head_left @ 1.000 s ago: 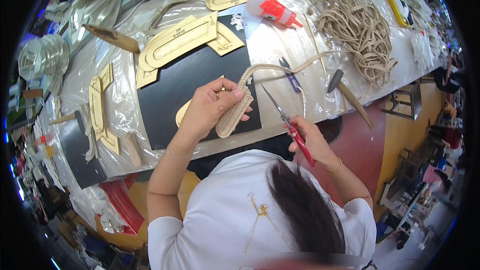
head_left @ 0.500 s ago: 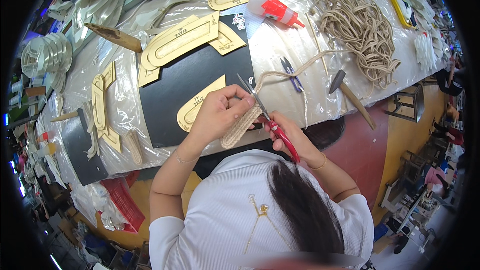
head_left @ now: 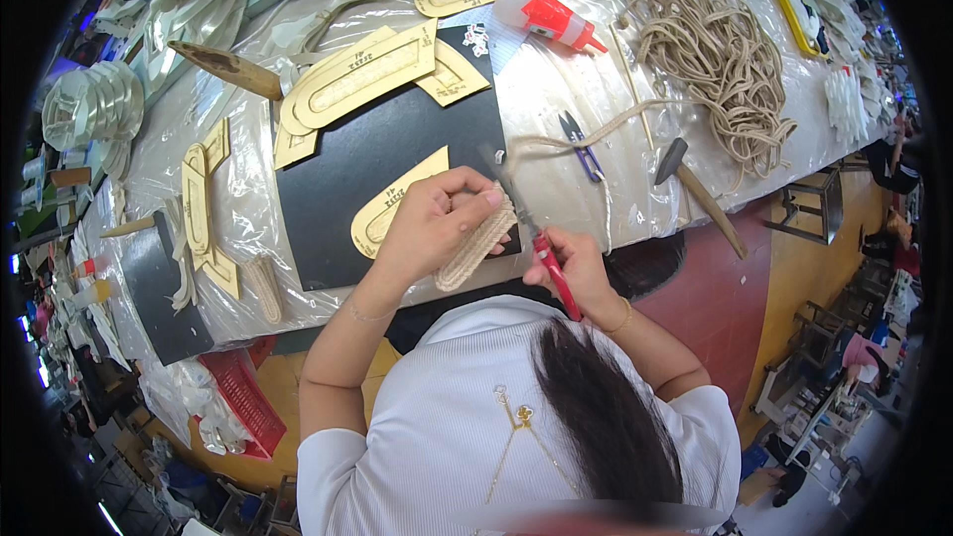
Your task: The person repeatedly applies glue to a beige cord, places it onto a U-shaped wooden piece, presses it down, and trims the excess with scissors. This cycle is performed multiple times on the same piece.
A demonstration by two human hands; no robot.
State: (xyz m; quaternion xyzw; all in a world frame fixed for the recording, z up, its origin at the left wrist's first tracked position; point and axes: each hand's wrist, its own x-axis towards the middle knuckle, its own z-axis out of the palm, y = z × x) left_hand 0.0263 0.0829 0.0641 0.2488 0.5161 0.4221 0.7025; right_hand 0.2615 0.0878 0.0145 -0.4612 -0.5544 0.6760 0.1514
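My left hand [head_left: 432, 223] grips a coiled beige rope sole [head_left: 476, 250] at the near edge of a black mat [head_left: 392, 154]. A tan cardboard pattern [head_left: 392, 206] lies on the mat just left of that hand. My right hand [head_left: 574, 266] holds red-handled scissors [head_left: 541, 243], whose blades point up and left along the top end of the sole. A beige rope tail [head_left: 586, 134] runs from beside the sole toward a big pile of rope [head_left: 720, 65] at the back right.
A hammer [head_left: 695, 189] and small blue snips [head_left: 579, 144] lie right of my hands. A red-capped glue bottle [head_left: 546, 15] and several tan patterns [head_left: 362, 79] sit farther back. Another rope sole [head_left: 263, 288] lies at the left; a red basket [head_left: 238, 397] hangs below.
My right hand brought the scissors up and left from the table's near edge to the sole. My left hand pulled the sole closer, uncovering the tan pattern.
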